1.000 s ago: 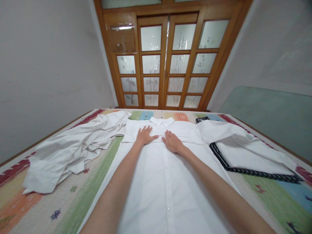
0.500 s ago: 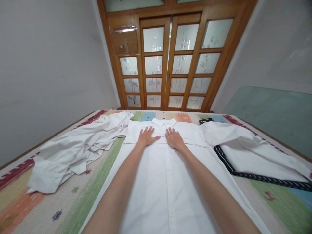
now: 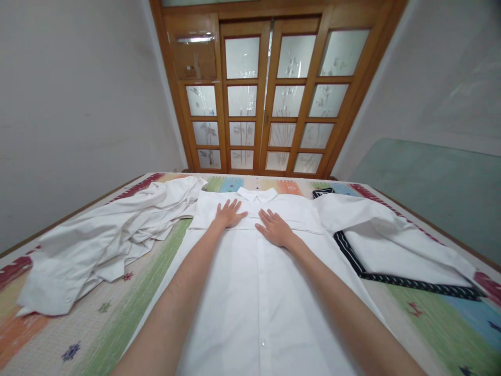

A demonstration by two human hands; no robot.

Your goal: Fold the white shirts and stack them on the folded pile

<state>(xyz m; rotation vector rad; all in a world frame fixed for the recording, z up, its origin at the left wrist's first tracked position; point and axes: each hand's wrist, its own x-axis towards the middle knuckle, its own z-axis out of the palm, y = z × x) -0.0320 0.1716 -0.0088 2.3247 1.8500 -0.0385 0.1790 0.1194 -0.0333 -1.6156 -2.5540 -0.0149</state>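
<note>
A white button-up shirt [image 3: 238,292] lies spread out in front of me, its collar [image 3: 257,195] at the far end and its button line running toward me. My left hand [image 3: 229,214] rests flat on the upper left chest of the shirt, fingers spread. On the other side of the button line, my right hand [image 3: 275,228] lies flat on the chest with its fingers stretched out. One sleeve [image 3: 105,240] stretches out crumpled to the left. To the right, the other sleeve [image 3: 360,211] lies partly over a white cloth with a black patterned border [image 3: 415,261].
Under the shirt is a colourful patterned cover [image 3: 117,292] with green, orange and blue patches. Beyond its far edge stand wooden doors with glass panes [image 3: 242,102]. Walls rise on both sides, with a pale green panel [image 3: 438,183] along the right.
My right hand has shifted slightly down and its fingers now angle more toward the left. My left hand stays flat on the chest. The whole view has moved a little.
</note>
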